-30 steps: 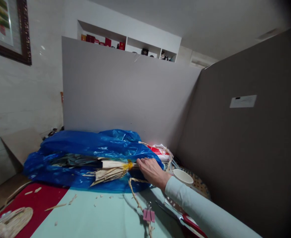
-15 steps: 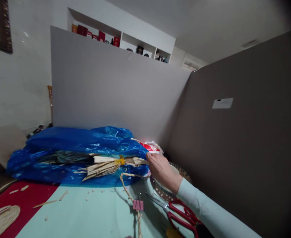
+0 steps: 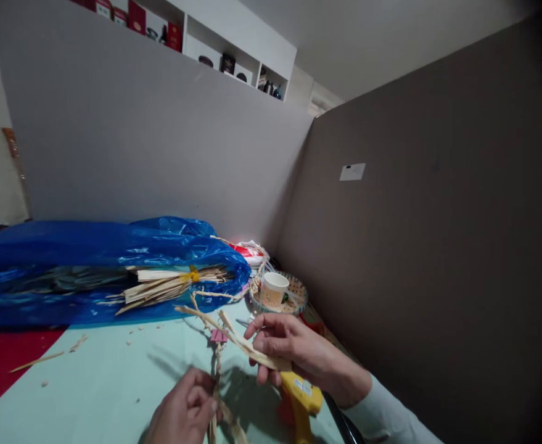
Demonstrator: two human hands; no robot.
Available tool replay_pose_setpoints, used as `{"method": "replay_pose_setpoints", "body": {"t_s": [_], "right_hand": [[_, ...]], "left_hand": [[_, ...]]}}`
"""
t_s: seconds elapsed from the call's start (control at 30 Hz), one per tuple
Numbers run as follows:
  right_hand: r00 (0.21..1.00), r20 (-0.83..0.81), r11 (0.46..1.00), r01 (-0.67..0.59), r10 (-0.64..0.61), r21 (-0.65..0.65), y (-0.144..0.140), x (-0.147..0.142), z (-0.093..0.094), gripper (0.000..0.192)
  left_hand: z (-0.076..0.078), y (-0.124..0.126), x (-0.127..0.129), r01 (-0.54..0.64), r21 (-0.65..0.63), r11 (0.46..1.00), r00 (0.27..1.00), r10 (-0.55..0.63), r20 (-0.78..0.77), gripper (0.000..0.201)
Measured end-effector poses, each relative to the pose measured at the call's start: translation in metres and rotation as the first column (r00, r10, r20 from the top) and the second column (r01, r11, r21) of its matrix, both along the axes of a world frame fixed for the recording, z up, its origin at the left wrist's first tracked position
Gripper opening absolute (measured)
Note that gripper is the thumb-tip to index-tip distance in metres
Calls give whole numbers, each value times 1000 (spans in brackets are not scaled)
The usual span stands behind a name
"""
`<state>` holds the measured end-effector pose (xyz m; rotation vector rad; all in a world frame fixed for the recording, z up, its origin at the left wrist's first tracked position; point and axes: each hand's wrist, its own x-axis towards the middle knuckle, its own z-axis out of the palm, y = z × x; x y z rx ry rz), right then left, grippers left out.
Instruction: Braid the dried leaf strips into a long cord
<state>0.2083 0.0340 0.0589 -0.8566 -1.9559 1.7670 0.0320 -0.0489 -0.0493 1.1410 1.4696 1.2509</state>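
Observation:
My right hand (image 3: 296, 348) holds a pale dried-leaf strip (image 3: 240, 340) between thumb and fingers, its split free end pointing left. Below it, my left hand (image 3: 182, 407) has its fingers closed on a twisted straw cord (image 3: 219, 364), with loose strands trailing down to the frame's lower edge. A pink binder clip (image 3: 218, 336) grips the cord just beyond the left fingers. Further back, a bundle of dried strips (image 3: 160, 288) tied with a yellow band lies on a blue plastic bag (image 3: 113, 246).
A paper cup (image 3: 274, 290) sits in a woven basket (image 3: 301, 299) behind my right hand. Under that hand is a yellow glue gun (image 3: 305, 401); red-handled scissors (image 3: 314, 322) are partly hidden. Grey panels (image 3: 136, 142) enclose the back and right. Scraps litter the pale green tabletop (image 3: 99, 370).
My right hand has come back from the bundle toward me and now carries a strip. The left hand has come into view at the cord. The view has shifted to the right.

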Motion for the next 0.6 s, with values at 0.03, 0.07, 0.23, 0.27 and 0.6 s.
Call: {"method": "replay_pose_setpoints", "body": {"t_s": [0.03,0.07,0.23,0.27,0.6], "right_hand": [[998,-58,996,25,-30,-86,-8,3,-6,32],[993,-102,989,49,-64,-142,-15,5,-12,32],[988,-105,993,118,-116,6,-35,14,-34,21],[992,-66,987,112,-105,112,-37,16,-37,13],[945,274,777,-38,-176,629,-54,17,-45,11]], "left_hand": [[3,-2,1,-7,4,1000,1000,7,-18,17],[6,-3,1,-13,2,1000,999,13,-29,17],[24,-5,0,64,-3,998,997,-64,-32,24],[26,-5,0,90,6,996,995,-89,-46,22],[27,-4,-1,112,-21,994,993,-112,-35,24]]}}
